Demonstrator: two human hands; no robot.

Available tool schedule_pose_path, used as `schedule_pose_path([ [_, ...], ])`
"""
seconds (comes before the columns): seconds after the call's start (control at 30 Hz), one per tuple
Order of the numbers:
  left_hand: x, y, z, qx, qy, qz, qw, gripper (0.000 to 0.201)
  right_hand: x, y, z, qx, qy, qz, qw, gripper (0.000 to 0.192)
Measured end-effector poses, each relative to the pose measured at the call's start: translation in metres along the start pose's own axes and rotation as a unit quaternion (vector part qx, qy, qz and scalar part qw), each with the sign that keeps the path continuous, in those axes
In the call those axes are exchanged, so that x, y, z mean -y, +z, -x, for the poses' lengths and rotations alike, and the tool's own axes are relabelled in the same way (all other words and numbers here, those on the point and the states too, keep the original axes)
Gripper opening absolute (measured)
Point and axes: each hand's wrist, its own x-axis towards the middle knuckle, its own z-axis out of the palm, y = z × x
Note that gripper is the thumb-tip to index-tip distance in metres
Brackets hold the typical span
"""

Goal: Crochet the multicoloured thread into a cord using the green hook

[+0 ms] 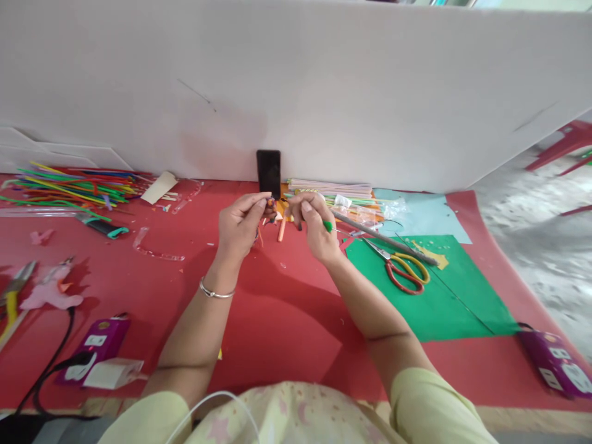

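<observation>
Fingertips of the left hand (240,223) pinch a tiny dark piece (271,216) at table centre, just below the phone (269,172). Right hand (314,227) is closed on a green-tipped tool (329,226) whose long axis runs from 3 o'clock toward 9, tip at the piece. Piece looks light, small and likely easy to crush; a gentle fingertip hold suits it. Scissors (401,266) lie at 4 o'clock.
</observation>
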Motion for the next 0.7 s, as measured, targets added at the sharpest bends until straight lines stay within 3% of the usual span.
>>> schedule_pose_path([
  [0.13, -0.002, 0.000, 0.005, 0.014, 0.060, -0.067, 0.996, 0.023, -0.001, 0.001, 0.003, 0.036, 0.000, 0.085, 0.996, 0.035],
  [0.37, 0.008, -0.001, 0.006, 0.060, 0.202, -0.187, 0.960, 0.029, -0.010, 0.002, -0.003, 0.021, -0.091, 0.155, 0.983, 0.024],
  [0.7, 0.010, 0.000, 0.008, 0.079, 0.236, -0.208, 0.946, 0.032, -0.013, -0.001, -0.004, 0.005, -0.123, 0.171, 0.978, 0.010],
])
